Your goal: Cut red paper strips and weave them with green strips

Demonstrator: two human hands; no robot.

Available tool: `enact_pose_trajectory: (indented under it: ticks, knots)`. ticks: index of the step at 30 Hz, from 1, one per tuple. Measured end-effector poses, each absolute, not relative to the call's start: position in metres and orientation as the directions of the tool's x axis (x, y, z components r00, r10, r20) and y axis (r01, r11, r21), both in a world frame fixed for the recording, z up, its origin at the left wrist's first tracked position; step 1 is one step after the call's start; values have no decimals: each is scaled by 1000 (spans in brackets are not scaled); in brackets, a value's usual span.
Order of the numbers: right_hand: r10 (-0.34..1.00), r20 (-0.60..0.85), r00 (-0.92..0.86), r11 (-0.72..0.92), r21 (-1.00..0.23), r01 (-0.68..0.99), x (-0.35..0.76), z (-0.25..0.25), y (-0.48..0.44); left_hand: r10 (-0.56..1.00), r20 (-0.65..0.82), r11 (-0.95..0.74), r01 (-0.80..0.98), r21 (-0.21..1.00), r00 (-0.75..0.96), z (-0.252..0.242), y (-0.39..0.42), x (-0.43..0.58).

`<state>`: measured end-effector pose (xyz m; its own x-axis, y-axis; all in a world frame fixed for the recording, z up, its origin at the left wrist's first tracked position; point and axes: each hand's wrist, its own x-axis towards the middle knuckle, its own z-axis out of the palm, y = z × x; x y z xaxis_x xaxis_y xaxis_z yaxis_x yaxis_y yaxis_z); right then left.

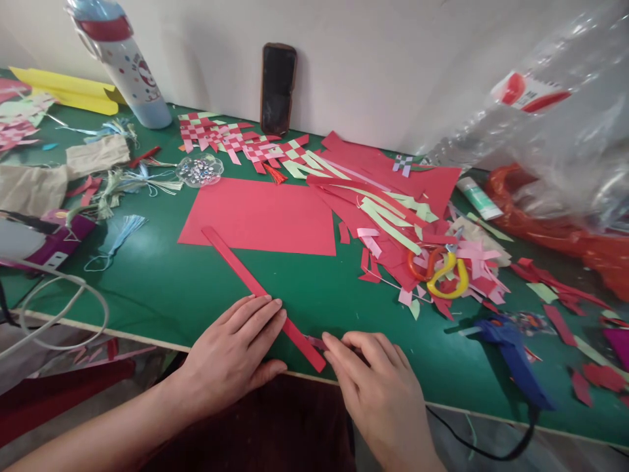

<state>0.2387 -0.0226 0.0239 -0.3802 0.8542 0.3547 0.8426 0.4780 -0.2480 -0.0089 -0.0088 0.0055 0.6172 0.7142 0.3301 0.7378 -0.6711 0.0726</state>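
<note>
Overlapping the red sheet [268, 213] with one end, the red strip [238, 263] is lying under a flattened left hand [236, 347], while the right hand [378, 373], in front of the sheet, is pinching a slim tool [316, 341].

The sheet [265, 213] has a strip [246, 275] over its front edge; scissors [445, 269] right, phone [278, 88] behind, bottle [125, 62] behind-left, and far right, a bag [560, 190], it seems!

The green table [162, 288] bears a red sheet [263, 216], red strip [240, 267], bottle [126, 69], blue tassel [126, 229] and blue glue gun [514, 354].
</note>
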Motion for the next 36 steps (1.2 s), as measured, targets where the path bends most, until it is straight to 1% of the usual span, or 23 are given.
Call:
enact_pose_trajectory:
  ticks: [8, 16, 21, 28, 36]
  knots:
    - [861, 361, -359, 465, -269, 844, 236, 22, -19, 714, 339, -671, 738, 78, 613, 7, -8, -8]
    - [854, 362, -373, 476, -253, 842, 232, 24, -18, 719, 335, -667, 740, 86, 609, 6, -8, -8]
    - [864, 358, -354, 455, -255, 853, 234, 23, -15, 717, 324, -673, 735, 90, 617, 5, -8, -9]
    - [868, 327, -374, 469, -292, 833, 239, 24, -19, 758, 288, -633, 766, 113, 585, 6, -12, -10]
    - [856, 355, -377, 472, -236, 849, 233, 26, -25, 772, 319, -600, 797, 75, 550, -1, -13, -9]
